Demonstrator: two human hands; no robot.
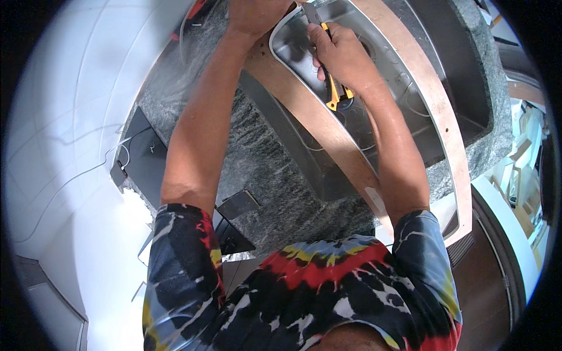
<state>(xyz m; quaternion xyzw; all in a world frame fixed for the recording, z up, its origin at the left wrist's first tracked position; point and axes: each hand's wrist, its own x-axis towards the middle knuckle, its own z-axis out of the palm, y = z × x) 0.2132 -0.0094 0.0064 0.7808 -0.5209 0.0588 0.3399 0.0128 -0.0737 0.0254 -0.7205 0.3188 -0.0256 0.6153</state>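
Observation:
My right hand is closed around a black-and-yellow handled tool with a flat grey blade. I cannot make out its exact kind. The blade points away from me, close to the white inner edge of a long, pinkish-brown board frame. Inside the frame's opening shows a shiny metal basin, partly covered by my right hand and forearm. My left hand is at the far end of the frame, by its left side; the picture's top edge cuts it off, and its fingers are mostly hidden.
The frame lies across a dark sink set in a grey stone countertop. On the left, a black flat panel sits near a white cable and the white tiled wall. A small dark plate lies nearer me.

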